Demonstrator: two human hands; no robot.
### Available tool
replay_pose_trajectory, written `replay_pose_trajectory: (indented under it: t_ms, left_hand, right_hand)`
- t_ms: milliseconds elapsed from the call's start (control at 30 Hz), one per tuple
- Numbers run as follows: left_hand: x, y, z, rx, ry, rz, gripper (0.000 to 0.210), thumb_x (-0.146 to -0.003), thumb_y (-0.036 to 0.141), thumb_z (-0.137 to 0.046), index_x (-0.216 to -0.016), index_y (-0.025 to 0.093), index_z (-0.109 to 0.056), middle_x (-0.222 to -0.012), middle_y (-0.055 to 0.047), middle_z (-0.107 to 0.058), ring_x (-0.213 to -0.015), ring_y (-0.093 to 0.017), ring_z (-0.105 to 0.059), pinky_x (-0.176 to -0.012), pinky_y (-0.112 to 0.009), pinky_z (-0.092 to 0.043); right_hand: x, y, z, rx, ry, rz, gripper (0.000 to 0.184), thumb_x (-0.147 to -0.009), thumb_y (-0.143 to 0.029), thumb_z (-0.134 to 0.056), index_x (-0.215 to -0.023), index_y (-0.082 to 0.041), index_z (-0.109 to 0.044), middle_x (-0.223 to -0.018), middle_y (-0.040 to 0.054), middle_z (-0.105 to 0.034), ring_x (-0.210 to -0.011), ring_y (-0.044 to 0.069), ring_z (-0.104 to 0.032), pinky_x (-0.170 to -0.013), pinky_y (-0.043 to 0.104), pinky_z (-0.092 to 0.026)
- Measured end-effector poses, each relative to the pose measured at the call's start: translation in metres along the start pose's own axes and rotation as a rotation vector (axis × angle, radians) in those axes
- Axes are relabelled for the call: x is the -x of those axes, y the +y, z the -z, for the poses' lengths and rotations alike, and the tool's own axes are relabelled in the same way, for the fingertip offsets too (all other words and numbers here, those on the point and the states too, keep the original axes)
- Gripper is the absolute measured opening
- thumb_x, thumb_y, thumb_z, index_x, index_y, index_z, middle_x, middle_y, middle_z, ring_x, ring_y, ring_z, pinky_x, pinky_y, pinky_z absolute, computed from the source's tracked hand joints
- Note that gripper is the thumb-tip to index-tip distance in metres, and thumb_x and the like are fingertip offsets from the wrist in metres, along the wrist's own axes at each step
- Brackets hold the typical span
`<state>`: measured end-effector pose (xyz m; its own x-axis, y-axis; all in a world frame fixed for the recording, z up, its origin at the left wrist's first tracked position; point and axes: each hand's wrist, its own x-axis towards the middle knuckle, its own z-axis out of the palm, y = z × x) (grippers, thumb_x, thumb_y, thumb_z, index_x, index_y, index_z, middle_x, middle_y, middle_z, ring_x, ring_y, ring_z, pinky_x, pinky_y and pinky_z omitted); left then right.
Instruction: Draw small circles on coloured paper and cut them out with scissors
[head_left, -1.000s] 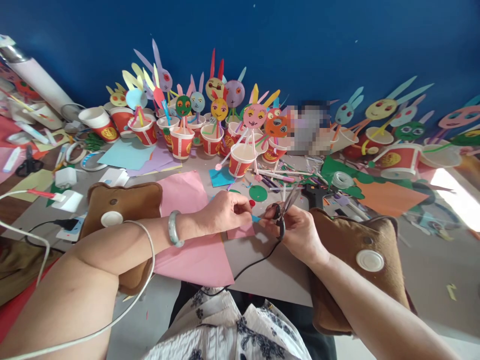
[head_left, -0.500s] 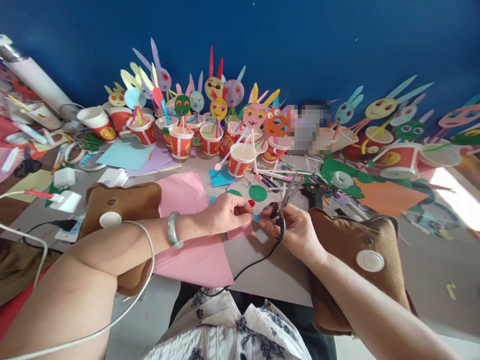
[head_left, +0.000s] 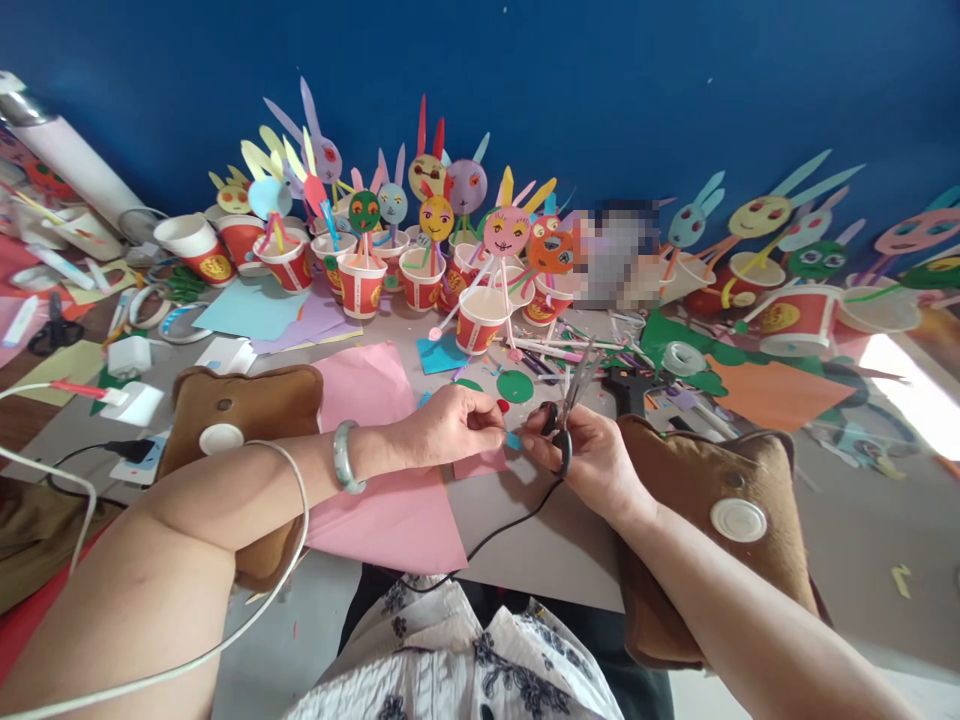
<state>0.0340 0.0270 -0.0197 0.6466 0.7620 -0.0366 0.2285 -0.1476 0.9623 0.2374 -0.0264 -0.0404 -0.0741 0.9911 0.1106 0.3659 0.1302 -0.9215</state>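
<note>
My left hand (head_left: 469, 425), with a jade bangle (head_left: 348, 457) at its wrist, pinches a small blue piece of paper (head_left: 514, 440) between thumb and finger. Facing it, my right hand (head_left: 589, 455) holds black-handled scissors (head_left: 570, 405), whose blades point up and away. The right fingertips come very close to the blue piece; whether they touch it I cannot tell. Just beyond the hands lie a green paper circle (head_left: 515, 386) and a small red paper circle (head_left: 503, 406). Beneath the left hand is a pink paper square (head_left: 480, 462).
Red paper cups (head_left: 484, 320) with paper rabbit figures line the blue wall. Brown plush warmers (head_left: 720, 530) sit under or beside each forearm. Pink paper (head_left: 382, 510) covers part of the table. A white cable (head_left: 300, 500) crosses my left arm. Straws and scraps lie to the right.
The small blue paper shows slightly more between my fingertips. Both hands stay in nearly the same place, and the scissors remain in my right hand.
</note>
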Motion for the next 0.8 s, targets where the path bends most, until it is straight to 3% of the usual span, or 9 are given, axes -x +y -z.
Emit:
replay_pose_trajectory:
  t_ms: [267, 467, 800]
  left_hand:
    - [-0.001, 0.002, 0.004, -0.014, -0.006, 0.017, 0.008, -0.074, 0.013, -0.06, -0.067, 0.011, -0.064, -0.065, -0.001, -0.063, -0.063, -0.01, -0.054, -0.062, -0.02, -0.043]
    - [-0.001, -0.002, 0.001, -0.036, -0.037, 0.007, 0.008, -0.074, 0.015, -0.06, -0.068, 0.012, -0.064, -0.065, -0.001, -0.063, -0.063, -0.01, -0.053, -0.061, -0.021, -0.042]
    - [0.002, -0.01, -0.006, -0.098, -0.034, -0.043, 0.005, -0.072, 0.018, -0.063, -0.071, 0.014, -0.065, -0.062, 0.002, -0.057, -0.056, -0.009, -0.048, -0.054, -0.02, -0.037]
  right_hand:
    - [0.001, -0.003, 0.001, -0.025, 0.032, -0.014, 0.013, -0.077, -0.027, -0.072, -0.084, -0.02, -0.065, -0.08, 0.0025, -0.072, -0.07, 0.017, -0.066, -0.068, 0.028, -0.053]
    - [0.0, 0.001, -0.002, -0.039, -0.038, -0.013, 0.018, -0.074, -0.031, -0.078, -0.081, -0.019, -0.067, -0.076, 0.0025, -0.071, -0.068, 0.017, -0.064, -0.063, 0.026, -0.051]
    - [0.003, 0.0, -0.005, 0.019, -0.031, 0.033, 0.017, -0.069, -0.028, -0.08, -0.076, -0.02, -0.066, -0.075, 0.0019, -0.069, -0.069, 0.017, -0.065, -0.062, 0.026, -0.053]
